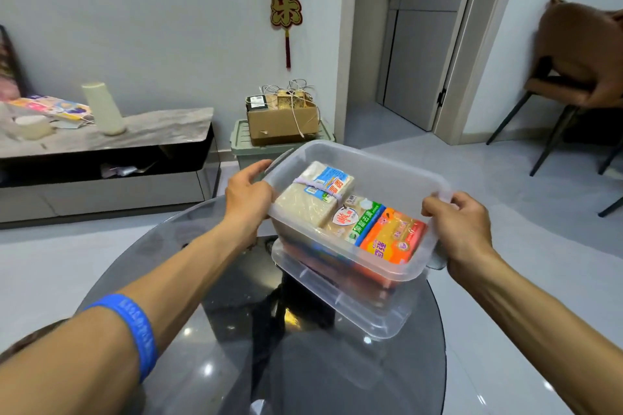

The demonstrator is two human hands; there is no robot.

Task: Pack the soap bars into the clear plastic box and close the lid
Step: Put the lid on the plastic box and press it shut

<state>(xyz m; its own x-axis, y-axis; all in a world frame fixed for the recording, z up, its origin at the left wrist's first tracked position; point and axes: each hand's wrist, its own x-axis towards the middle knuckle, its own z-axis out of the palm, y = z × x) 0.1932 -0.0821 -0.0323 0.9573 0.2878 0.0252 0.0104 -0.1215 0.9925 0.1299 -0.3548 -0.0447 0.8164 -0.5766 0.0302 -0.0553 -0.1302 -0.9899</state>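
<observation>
Two outstretched hands, left (247, 194) and right (463, 229), grip closed on the box (377, 175) rim.

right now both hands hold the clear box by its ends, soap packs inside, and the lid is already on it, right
Not quite. The lid is not on; it lies under the clear box on the glass table, as the head view shows. Both hands, left and right, do hold its ends, soap packs inside.

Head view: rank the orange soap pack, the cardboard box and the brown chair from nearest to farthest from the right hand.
Measured from the right hand:
1. Orange soap pack, in the clear box, just to its left.
2. Brown chair, back right by the door.
3. Cardboard box, on the green bin by the far wall.
</observation>
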